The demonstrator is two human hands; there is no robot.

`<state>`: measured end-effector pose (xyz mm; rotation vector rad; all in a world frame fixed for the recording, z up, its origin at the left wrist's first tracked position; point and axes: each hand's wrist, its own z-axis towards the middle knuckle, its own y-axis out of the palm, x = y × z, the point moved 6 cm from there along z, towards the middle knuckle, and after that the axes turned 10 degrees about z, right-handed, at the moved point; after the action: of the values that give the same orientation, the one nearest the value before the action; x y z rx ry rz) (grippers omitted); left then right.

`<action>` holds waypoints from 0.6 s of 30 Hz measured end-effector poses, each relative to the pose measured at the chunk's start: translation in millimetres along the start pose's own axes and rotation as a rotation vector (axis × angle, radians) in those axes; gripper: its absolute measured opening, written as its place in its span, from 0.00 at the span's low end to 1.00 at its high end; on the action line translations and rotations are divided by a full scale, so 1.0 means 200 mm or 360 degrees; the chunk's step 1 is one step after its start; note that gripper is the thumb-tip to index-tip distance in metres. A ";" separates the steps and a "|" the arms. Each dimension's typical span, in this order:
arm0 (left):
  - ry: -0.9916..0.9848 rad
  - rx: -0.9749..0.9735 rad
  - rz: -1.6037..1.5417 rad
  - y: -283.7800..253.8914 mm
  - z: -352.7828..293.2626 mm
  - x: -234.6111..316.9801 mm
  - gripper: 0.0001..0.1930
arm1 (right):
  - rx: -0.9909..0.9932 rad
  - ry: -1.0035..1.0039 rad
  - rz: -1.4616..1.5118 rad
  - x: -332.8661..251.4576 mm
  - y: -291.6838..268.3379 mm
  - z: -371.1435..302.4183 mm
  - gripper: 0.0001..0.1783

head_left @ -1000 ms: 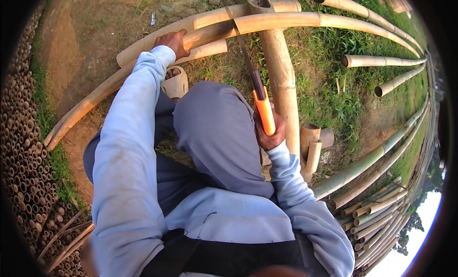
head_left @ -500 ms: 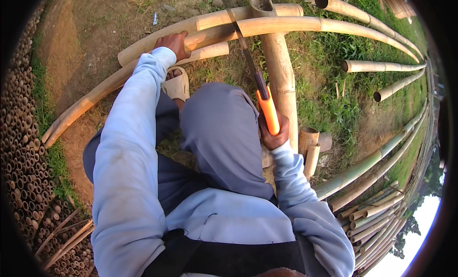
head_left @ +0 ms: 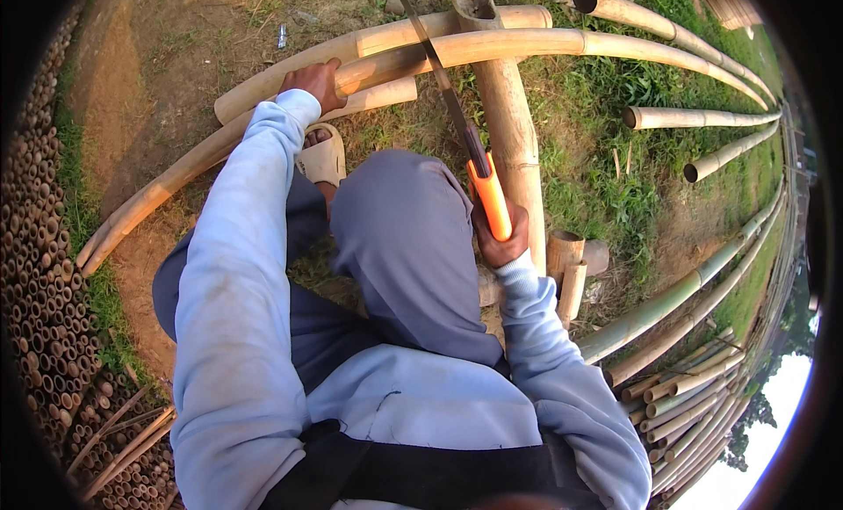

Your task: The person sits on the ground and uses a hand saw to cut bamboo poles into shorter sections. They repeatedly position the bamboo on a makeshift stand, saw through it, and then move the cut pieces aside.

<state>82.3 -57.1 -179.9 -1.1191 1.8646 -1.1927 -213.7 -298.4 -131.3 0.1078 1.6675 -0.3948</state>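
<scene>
My right hand (head_left: 507,232) is closed round the orange handle of a handsaw (head_left: 490,194). Its long dark blade lies across a long bamboo pole (head_left: 518,44), to the right of my left hand (head_left: 313,85). That left hand is wrapped over the same pole and presses it from above, its fingertips partly hidden. The pole crosses a thick bamboo post (head_left: 515,123) whose upper end has a hollowed opening. A thicker bamboo length (head_left: 281,78) lies behind the pole, and a shorter piece (head_left: 386,95) lies in front of it, near my sandalled foot (head_left: 322,155).
More bamboo poles (head_left: 667,118) stretch away on the grass at the right. Short bamboo stubs (head_left: 571,282) stand beside my right wrist. A bundle of poles (head_left: 689,391) lies at the lower right. Stacked bamboo ends (head_left: 39,308) fill the left edge. A person's hand shows at the top right.
The whole view has shifted very slightly. Both hands keep their grips, and the saw's place across the pole looks nearly the same.
</scene>
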 end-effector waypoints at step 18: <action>0.0010 0.0056 -0.0021 0.02 0.00 -0.01 0.37 | -0.0043 0.0250 -0.0039 0.05 -0.14 -0.41 0.03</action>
<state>83.0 -53.9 -182.8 -1.1114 1.8364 -1.2332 -300.3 -301.4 -128.7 0.1005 1.8300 -0.3900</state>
